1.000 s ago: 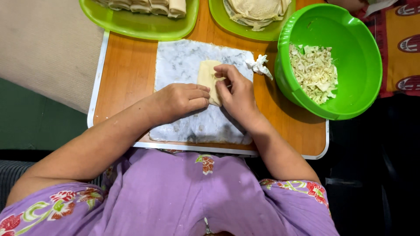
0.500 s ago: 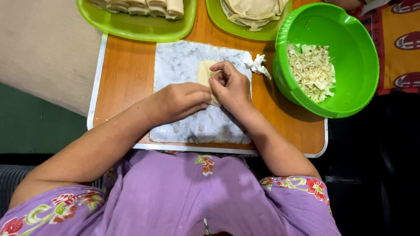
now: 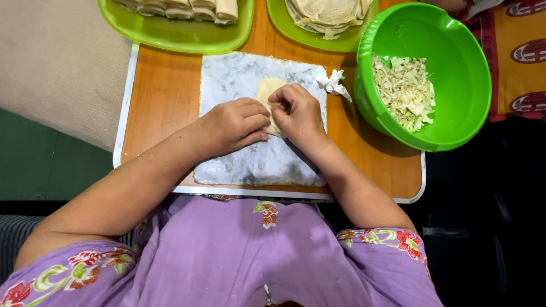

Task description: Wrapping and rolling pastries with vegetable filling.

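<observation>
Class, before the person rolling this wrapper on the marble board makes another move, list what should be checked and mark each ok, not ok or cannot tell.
1. Both hands on the wrapper: left hand and right hand grip it: ok.
2. Wrapper lies on the marble board: ok.
3. Filling enclosed in the fold: hidden by fingers: cannot tell.
4. Green bowl holds shredded filling: ok.
5. Plate of finished rolls has free room: ok.
6. Spare wrappers stacked on the second plate: ok.
</observation>
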